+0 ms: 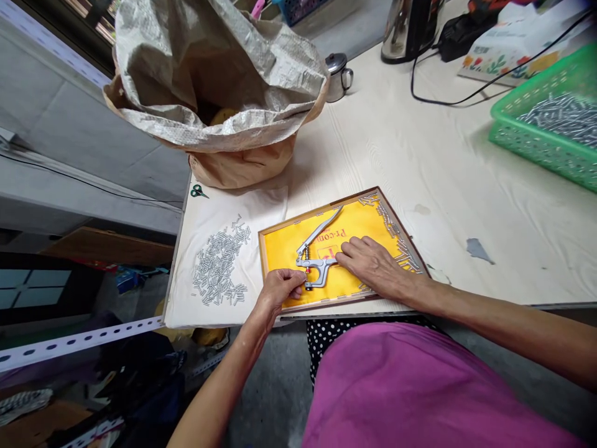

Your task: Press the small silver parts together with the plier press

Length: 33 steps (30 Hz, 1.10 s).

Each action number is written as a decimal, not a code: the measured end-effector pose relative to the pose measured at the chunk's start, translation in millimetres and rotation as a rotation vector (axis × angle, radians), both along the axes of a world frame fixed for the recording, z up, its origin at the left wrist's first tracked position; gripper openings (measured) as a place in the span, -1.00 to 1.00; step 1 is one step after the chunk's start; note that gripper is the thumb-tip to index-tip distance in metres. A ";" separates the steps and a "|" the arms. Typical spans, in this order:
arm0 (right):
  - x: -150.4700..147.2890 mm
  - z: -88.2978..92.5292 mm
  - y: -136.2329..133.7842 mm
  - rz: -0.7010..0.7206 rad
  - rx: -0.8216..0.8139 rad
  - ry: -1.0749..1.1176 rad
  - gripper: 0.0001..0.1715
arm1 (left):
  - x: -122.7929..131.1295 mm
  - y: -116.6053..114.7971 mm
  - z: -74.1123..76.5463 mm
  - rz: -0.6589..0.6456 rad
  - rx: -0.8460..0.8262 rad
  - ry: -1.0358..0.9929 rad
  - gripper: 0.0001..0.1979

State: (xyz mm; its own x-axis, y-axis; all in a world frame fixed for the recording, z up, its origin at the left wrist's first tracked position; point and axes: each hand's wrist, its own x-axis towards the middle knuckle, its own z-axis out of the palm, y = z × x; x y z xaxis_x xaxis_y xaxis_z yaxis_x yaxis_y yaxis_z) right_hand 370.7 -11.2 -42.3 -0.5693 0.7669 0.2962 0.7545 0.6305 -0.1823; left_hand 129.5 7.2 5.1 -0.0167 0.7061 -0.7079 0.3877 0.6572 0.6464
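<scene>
Snap fastener pliers [321, 271] lie over a shallow brown-rimmed tray [298, 223] with a yellow lining, their long upper handle raised away from the lower one. My right hand [373, 264] is closed on the end of the lower handle. At the jaws, the fingertips of my left hand [283, 287] are pinched together; whatever they hold is too small to make out. A red spot shows at the jaws, just beside these fingertips. Several small metal pins [396, 233] line the tray's right side. To the left of the tray, a loose heap of short metal pins [219, 264] lies on the table.
A large woven sack [242, 158] stands open behind the tray, with green-handled scissors [199, 191] near its base. Farther back are a metal cup [336, 78] and a kettle [405, 31] by a black cable. A green basket [536, 149] of metal pieces sits at right.
</scene>
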 end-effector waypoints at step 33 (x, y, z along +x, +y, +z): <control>12.1 6.1 27.4 0.005 -0.089 -0.002 -0.08 | 12.6 4.5 7.4 -0.097 -0.080 0.134 -0.76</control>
State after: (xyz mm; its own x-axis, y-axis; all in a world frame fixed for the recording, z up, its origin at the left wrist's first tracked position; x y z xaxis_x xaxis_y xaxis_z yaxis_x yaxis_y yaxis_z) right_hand 382.8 16.2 -36.2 -0.5739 0.7873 0.2254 0.7518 0.6156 -0.2363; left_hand 142.1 11.7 12.6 -0.0494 0.6508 -0.7576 0.5307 0.6597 0.5321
